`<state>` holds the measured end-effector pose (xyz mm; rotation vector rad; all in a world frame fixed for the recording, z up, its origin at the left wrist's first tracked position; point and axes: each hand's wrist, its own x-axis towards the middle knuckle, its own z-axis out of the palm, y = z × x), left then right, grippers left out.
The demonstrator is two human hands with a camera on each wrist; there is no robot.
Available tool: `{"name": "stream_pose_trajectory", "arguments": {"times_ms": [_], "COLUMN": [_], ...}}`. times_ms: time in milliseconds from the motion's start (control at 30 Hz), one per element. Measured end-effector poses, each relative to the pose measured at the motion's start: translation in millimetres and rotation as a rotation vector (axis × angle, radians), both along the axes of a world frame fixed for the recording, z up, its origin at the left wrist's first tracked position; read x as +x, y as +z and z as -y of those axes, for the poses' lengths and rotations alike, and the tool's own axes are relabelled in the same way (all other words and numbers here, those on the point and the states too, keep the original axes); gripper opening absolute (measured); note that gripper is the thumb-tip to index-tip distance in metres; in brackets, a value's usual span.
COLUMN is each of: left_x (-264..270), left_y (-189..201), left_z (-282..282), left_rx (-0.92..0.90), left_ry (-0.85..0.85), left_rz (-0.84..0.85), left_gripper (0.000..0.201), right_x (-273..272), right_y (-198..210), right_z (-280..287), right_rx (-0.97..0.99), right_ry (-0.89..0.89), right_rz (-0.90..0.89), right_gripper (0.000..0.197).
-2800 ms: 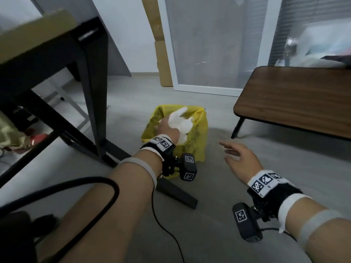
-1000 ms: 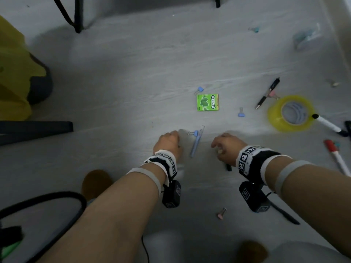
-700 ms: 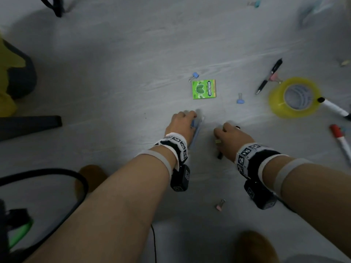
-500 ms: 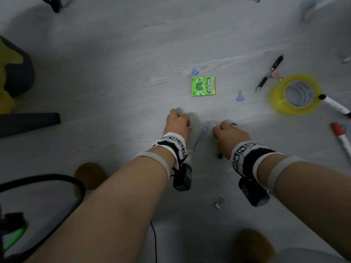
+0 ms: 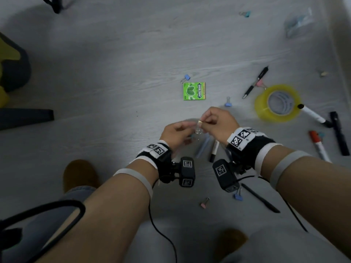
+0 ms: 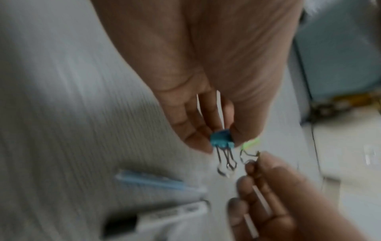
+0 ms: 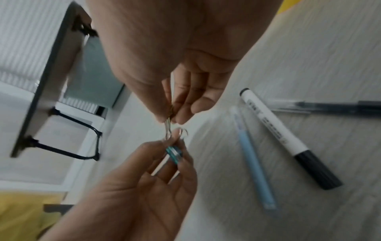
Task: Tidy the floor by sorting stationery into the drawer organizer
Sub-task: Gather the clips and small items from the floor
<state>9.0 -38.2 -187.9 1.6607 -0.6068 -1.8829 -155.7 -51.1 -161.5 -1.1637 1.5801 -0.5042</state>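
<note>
Both hands are raised just above the grey floor and meet fingertip to fingertip. My left hand (image 5: 190,130) pinches a blue binder clip (image 6: 222,138) by its body, with the wire handles hanging down; the clip also shows in the right wrist view (image 7: 174,153). My right hand (image 5: 202,123) pinches a small yellowish binder clip (image 5: 199,121), its wire loops (image 7: 168,125) touching the left fingertips. Beneath the hands lie a light blue pen (image 5: 202,147) and a white marker with a black cap (image 5: 214,150). No drawer organizer is in view.
Scattered on the floor: a green gum pack (image 5: 194,91), a yellow tape roll (image 5: 277,102), a black pen (image 5: 255,82), a red marker (image 5: 318,145), a white marker (image 5: 311,114), and several small clips, such as a pink clip (image 5: 204,203). A table foot (image 5: 26,118) lies at left.
Both hands were down on the floor beside the blue pen. They have since lifted and come together, each now holding a binder clip. The view swung earlier from the yellow bin down to the floor.
</note>
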Motion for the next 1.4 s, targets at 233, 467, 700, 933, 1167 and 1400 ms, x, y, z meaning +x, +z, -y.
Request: {"name": "stream_pose_trajectory", "arguments": {"times_ms": [233,467,700,933,1167,1400], "left_x": [-23,-41,-36,-23,-23,-21], "left_y": [22,6,-17,-24,-29,-33], "left_z": [-1,-31,-95,-123,-143,-126], "left_rx": [0.332,0.386,-0.147,-0.34,-0.545,-0.598], "left_ry": [0.206,-0.19,-0.993,-1.453,-1.579,-1.332], "left_rz": [-0.427,-0.16,0.285,0.402,0.598,0.685], "left_gripper": [0.022,0.027,0.028,0.07,0.063,0.04], "right_x": [-15,-62,-99,-78,-63,-73], "right_y": [31,13,-2,-17,-28,-28], "right_z": [-3,-53,-145,-204,-198,-188], "right_rx": [-0.032,0.132,0.361,0.383,0.341,0.319], "right_ry": [0.109,-0.059,0.198,0.336,0.386,0.42], "right_rz": [0.16,0.045,-0.327,-0.525,-0.652,-0.658], "right_gripper": [0.011,0.021,0.009,0.044,0.047,0.046]}}
